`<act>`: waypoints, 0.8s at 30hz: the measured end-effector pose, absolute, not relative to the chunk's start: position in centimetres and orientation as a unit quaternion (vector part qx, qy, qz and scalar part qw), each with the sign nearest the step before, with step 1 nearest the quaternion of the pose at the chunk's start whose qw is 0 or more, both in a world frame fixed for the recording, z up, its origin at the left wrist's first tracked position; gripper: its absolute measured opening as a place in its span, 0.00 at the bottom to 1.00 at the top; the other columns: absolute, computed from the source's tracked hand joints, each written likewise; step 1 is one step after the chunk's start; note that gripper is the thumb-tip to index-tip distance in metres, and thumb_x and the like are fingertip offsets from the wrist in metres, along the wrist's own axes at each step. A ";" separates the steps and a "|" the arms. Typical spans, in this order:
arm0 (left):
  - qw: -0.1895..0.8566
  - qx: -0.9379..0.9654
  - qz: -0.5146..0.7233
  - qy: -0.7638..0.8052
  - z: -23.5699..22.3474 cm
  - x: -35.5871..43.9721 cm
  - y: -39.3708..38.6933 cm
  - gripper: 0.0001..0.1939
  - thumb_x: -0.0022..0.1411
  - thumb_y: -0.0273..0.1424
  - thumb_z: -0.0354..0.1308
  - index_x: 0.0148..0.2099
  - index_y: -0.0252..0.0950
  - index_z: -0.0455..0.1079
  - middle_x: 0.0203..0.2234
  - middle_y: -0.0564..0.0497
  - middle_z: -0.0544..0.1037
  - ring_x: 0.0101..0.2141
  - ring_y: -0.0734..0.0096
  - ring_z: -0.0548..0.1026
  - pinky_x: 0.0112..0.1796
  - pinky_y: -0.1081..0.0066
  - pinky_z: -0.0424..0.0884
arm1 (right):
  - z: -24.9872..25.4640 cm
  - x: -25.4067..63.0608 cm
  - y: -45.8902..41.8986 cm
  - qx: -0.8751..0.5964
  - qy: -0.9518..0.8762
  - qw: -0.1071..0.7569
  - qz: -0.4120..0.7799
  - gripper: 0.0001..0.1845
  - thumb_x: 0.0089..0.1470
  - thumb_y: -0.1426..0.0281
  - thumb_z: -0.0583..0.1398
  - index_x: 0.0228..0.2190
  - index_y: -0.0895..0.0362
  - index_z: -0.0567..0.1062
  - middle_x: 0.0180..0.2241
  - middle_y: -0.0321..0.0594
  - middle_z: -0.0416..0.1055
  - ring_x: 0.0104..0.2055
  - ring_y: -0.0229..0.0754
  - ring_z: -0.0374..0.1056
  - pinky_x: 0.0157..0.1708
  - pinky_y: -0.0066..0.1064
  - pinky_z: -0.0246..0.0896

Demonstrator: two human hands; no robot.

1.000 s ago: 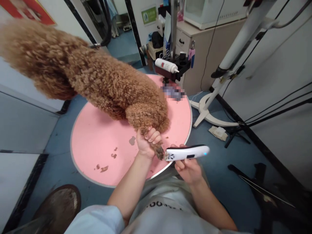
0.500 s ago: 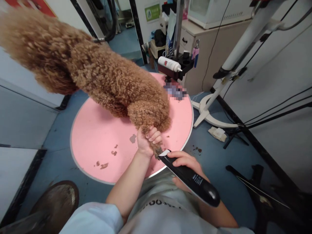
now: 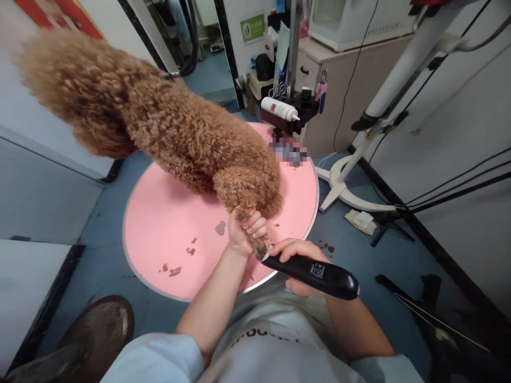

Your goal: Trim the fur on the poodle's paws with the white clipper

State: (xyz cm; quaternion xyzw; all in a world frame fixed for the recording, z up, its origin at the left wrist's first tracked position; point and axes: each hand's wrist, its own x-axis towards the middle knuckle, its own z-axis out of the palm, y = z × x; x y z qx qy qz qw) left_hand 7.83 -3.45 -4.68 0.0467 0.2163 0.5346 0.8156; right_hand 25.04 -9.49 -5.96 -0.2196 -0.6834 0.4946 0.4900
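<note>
A curly brown dog stands on a round pink grooming table, its head toward the far left and its rear toward me. My left hand is closed around the dog's lower hind leg, with the paw sticking out beyond the fingers. Black hair clippers are gripped in my right hand, thumb underneath and fingers over the top. The light-coloured clipper head is at the paw; whether the blade touches it I cannot tell. Tufts of cut hair lie on the tabletop.
A black holder with a white squeeze bottle and scissors is fixed at the table's far edge. White stand legs rise on the right. A round stool stands lower left. Hair clumps lie on the blue floor.
The clippers have swung from a steep slant to a flatter one, their rear end rising as my right hand turned. My left hand keeps its hold on the leg. The view has shifted slightly.
</note>
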 end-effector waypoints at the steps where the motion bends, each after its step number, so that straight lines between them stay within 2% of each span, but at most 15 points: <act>1: 0.814 0.051 0.537 0.215 -4.8 7.8 -3.4 0.14 0.61 0.33 0.48 0.23 0.36 0.55 0.11 0.62 0.44 0.11 0.82 0.46 0.13 0.82 0.47 | -6.1 25.0 -9.6 -0.219 -0.679 0.496 0.495 0.17 0.46 0.67 0.65 0.40 0.52 0.71 0.42 0.44 0.75 0.44 0.46 0.73 0.44 0.42 0.69; 4: 0.806 0.063 0.550 0.208 -5.0 7.8 -3.4 0.13 0.60 0.33 0.50 0.24 0.36 0.56 0.11 0.63 0.43 0.11 0.83 0.45 0.13 0.82 0.46 | -6.3 24.8 -9.7 -0.230 -0.638 0.548 0.490 0.17 0.46 0.68 0.65 0.40 0.52 0.70 0.43 0.44 0.74 0.45 0.47 0.72 0.44 0.43 0.70; 8: 0.798 0.073 0.565 0.196 -5.3 7.9 -3.4 0.13 0.59 0.33 0.52 0.24 0.36 0.56 0.11 0.63 0.44 0.11 0.83 0.45 0.13 0.83 0.46 | -6.8 24.3 -10.0 -0.252 -0.607 0.537 0.529 0.14 0.47 0.68 0.65 0.37 0.53 0.71 0.41 0.44 0.74 0.43 0.46 0.73 0.44 0.43 0.70; 12: 0.799 0.076 0.565 0.191 -5.3 8.0 -3.4 0.12 0.59 0.33 0.51 0.25 0.36 0.56 0.12 0.63 0.45 0.11 0.84 0.44 0.12 0.84 0.47 | -7.2 23.5 -10.5 -0.295 -0.517 0.611 0.522 0.14 0.49 0.63 0.65 0.37 0.53 0.70 0.40 0.43 0.74 0.41 0.45 0.74 0.40 0.41 0.72; 15: 0.800 0.070 0.561 0.200 -5.1 8.1 -3.4 0.12 0.59 0.33 0.51 0.24 0.36 0.56 0.12 0.63 0.46 0.12 0.84 0.45 0.12 0.84 0.47 | -7.6 22.9 -11.1 -0.301 -0.501 0.620 0.524 0.15 0.49 0.60 0.65 0.36 0.52 0.70 0.40 0.44 0.73 0.42 0.46 0.73 0.39 0.41 0.72; 19: 0.784 0.060 0.575 0.228 -4.6 8.5 -3.4 0.13 0.60 0.32 0.48 0.24 0.35 0.55 0.13 0.61 0.47 0.12 0.84 0.47 0.12 0.84 0.48 | -8.3 22.2 -12.4 -0.330 -0.487 0.663 0.464 0.16 0.49 0.59 0.65 0.37 0.51 0.69 0.41 0.43 0.73 0.43 0.47 0.72 0.42 0.43 0.71; 21: 0.774 0.052 0.582 0.244 -4.4 8.9 -3.5 0.14 0.61 0.32 0.46 0.23 0.35 0.56 0.13 0.61 0.48 0.12 0.84 0.48 0.12 0.83 0.48 | -8.6 21.7 -13.5 -0.349 -0.487 0.674 0.431 0.16 0.49 0.59 0.64 0.37 0.51 0.69 0.41 0.45 0.72 0.39 0.45 0.73 0.37 0.40 0.72; 24: 0.763 0.044 0.593 0.255 -4.3 9.5 -3.6 0.17 0.62 0.33 0.43 0.22 0.34 0.58 0.13 0.60 0.49 0.12 0.84 0.48 0.12 0.83 0.48 | -9.0 20.7 -15.0 -0.371 -0.441 0.698 0.427 0.17 0.52 0.59 0.62 0.41 0.50 0.66 0.45 0.44 0.68 0.27 0.37 0.71 0.25 0.32 0.71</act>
